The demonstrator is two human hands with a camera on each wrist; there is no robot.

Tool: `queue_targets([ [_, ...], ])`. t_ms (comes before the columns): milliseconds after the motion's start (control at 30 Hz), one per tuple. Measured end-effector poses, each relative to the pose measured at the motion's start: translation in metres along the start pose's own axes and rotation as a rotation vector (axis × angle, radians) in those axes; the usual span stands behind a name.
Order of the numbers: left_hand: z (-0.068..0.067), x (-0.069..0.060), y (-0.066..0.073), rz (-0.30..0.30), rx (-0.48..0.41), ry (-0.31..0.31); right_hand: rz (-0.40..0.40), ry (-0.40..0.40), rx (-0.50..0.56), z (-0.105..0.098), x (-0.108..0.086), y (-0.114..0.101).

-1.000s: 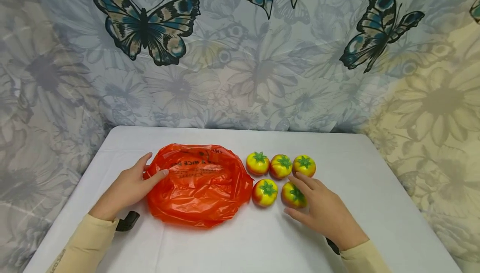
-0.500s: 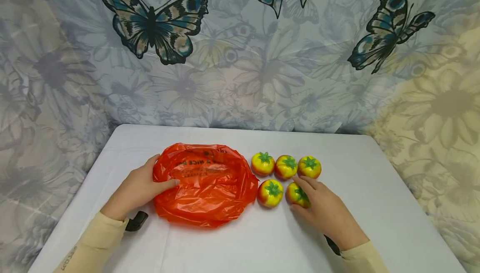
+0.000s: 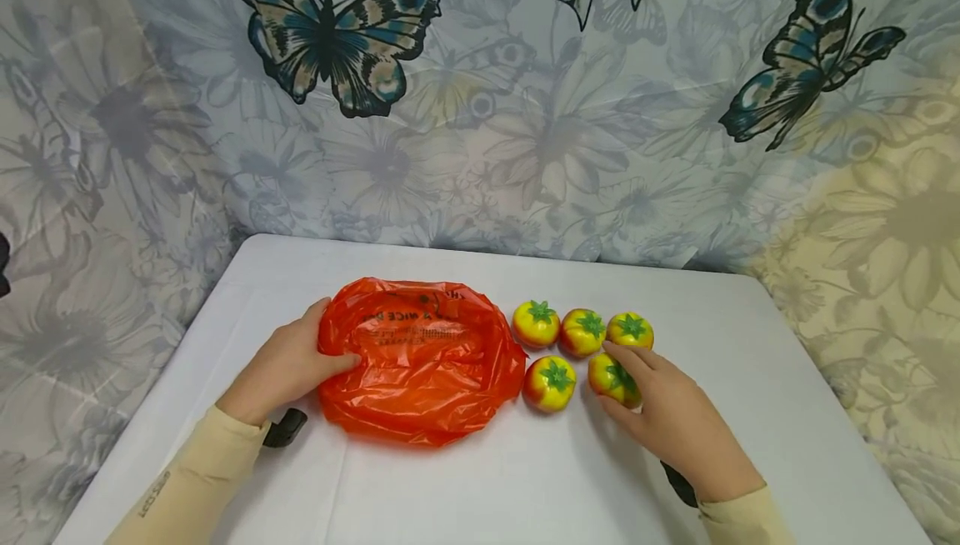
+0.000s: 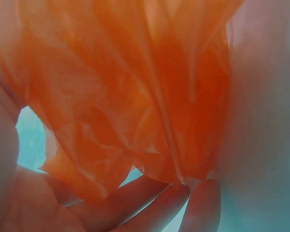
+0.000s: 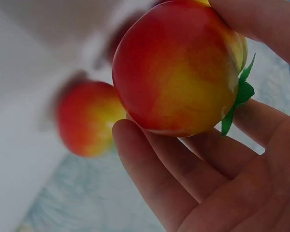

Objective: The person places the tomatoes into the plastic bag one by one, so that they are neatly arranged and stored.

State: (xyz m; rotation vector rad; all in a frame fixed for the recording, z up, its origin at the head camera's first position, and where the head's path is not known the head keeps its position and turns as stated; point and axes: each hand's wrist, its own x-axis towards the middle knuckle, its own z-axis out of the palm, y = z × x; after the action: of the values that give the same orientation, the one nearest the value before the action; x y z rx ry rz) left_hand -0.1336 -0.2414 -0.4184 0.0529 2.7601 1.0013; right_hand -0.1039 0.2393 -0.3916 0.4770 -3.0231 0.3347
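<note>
A crumpled red plastic bag [image 3: 420, 370] with dark print lies on the white table. My left hand [image 3: 288, 362] grips its left edge, thumb on top; in the left wrist view, thin orange-red film [image 4: 135, 96] hangs in front of the curled fingers [image 4: 200, 208]. My right hand [image 3: 671, 412] holds a red-and-yellow tomato [image 3: 611, 378] with a green star-shaped top. The right wrist view shows this tomato [image 5: 176, 72] between thumb and fingers. Just left of it sits another tomato [image 3: 550, 384]. Behind them stand a row of tomatoes: left [image 3: 536, 325], middle [image 3: 582, 332] and right [image 3: 631, 331].
The white tabletop [image 3: 450, 495] reaches back to a hanging cloth [image 3: 480, 153] printed with flowers and butterflies. Dark wrist devices show under both wrists, the left device [image 3: 285, 428] and the right device [image 3: 678, 482]. The bag's right edge lies close to the tomatoes.
My right fingers have closed round the front right tomato, which has shifted slightly away from its left neighbour. My left hand has taken hold of the bag's edge. The head view has turned slightly left.
</note>
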Motion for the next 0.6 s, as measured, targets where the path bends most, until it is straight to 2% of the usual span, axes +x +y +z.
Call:
queue_targets([
  [133,0.001,0.0,0.002,-0.001,-0.006,0.002,-0.063,0.057,0.014,-0.017,0.014,-0.01],
  [267,-0.001,-0.001,0.002,-0.005,-0.008,-0.003,-0.119,0.086,0.055,-0.023,0.035,-0.033],
  [400,-0.001,-0.002,0.004,-0.006,-0.019,-0.005,-0.176,0.085,0.107,-0.019,0.054,-0.064],
  [600,0.004,-0.001,0.007,-0.006,-0.042,0.005,-0.213,0.022,0.172,-0.005,0.085,-0.107],
])
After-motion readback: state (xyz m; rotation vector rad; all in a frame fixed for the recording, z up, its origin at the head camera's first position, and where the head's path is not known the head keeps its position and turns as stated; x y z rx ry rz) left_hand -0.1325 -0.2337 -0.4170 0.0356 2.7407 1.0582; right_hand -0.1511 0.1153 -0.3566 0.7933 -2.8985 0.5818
